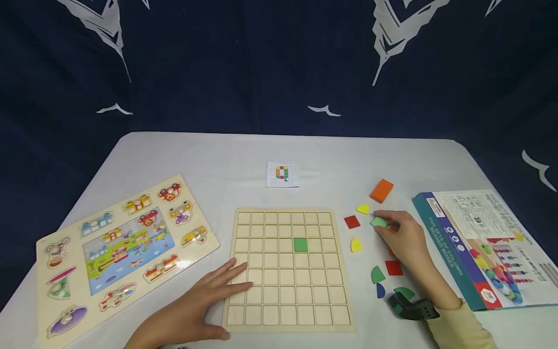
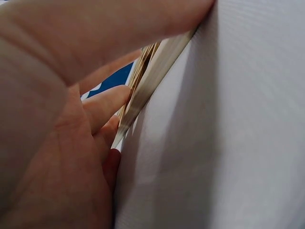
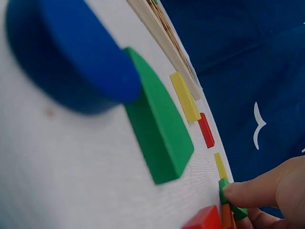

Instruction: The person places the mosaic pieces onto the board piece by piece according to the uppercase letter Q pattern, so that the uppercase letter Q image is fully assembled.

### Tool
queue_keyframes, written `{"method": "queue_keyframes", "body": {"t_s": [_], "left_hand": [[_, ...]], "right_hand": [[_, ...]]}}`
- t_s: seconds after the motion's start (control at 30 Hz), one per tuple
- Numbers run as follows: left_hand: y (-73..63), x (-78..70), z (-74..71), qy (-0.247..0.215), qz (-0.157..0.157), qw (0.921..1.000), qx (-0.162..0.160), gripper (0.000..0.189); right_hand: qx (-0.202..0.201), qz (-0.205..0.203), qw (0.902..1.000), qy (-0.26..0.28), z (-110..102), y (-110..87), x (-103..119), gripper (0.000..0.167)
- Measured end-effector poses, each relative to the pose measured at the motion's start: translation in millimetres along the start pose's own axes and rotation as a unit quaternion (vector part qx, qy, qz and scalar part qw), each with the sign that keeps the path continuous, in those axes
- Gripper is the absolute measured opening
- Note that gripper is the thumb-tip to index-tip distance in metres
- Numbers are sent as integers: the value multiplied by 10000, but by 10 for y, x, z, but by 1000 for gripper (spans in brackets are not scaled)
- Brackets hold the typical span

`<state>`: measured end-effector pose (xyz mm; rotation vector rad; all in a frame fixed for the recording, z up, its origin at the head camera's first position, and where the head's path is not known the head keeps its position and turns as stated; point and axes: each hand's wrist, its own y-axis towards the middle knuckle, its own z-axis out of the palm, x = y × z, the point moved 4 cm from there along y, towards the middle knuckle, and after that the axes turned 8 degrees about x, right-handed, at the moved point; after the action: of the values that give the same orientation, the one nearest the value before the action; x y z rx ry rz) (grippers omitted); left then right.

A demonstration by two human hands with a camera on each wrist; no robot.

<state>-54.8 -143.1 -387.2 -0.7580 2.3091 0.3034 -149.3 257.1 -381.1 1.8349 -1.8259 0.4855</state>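
The wooden grid board point(image 1: 279, 276) lies flat, with one green square block point(image 1: 301, 245) in one of its cells. My left hand point(image 1: 196, 300) rests at the board's left edge, its fingers spread over the rim; in the left wrist view the fingers touch the board's edge point(image 2: 152, 76). Right of the board, my right hand point(image 1: 403, 237) pinches a small green block point(image 1: 378, 221) between thumb and fingers. Around it lie yellow pieces point(image 1: 356, 244), red squares point(image 1: 394, 268), green quarter-round pieces point(image 1: 377, 275) and a blue half-round piece point(image 1: 380, 291). My right hand partly covers one red piece.
A pattern card point(image 1: 282, 174) lies behind the board. An orange block point(image 1: 381, 191) sits at the back right. To the right is a box point(image 1: 479, 252) of beads; on the left lies a wooden picture puzzle point(image 1: 131, 257). A dark patterned curtain point(image 1: 244, 68) hangs behind the table.
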Motion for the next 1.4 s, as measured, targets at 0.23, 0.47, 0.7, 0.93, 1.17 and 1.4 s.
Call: {"method": "queue_keyframes", "body": {"t_s": [0.23, 0.47, 0.7, 0.93, 1.17, 1.4], "left_hand": [[41, 24, -43, -7, -47, 10000, 46, 88], [28, 16, -52, -57, -105, 9999, 33, 87], [5, 18, -14, -70, -84, 9999, 6, 88], [-7, 16, -14, -1, -16, 10000, -84, 88], [-13, 1, 10, -70, -3, 10000, -62, 87], [-7, -8, -13, -113, -69, 9999, 19, 87]], "right_hand": [[-191, -309, 9993, 99, -67, 18, 64, 26], [-203, -607, 9962, 593, -48, 35, 30, 20], [762, -1013, 9761, 1763, 99, -106, 510, 17], [2313, -943, 9234, 2913, 503, -226, 930, 14], [2339, -1372, 9298, 2488, 659, -259, 1003, 12], [2086, -1574, 9439, 2018, 667, -269, 1018, 17]]}}
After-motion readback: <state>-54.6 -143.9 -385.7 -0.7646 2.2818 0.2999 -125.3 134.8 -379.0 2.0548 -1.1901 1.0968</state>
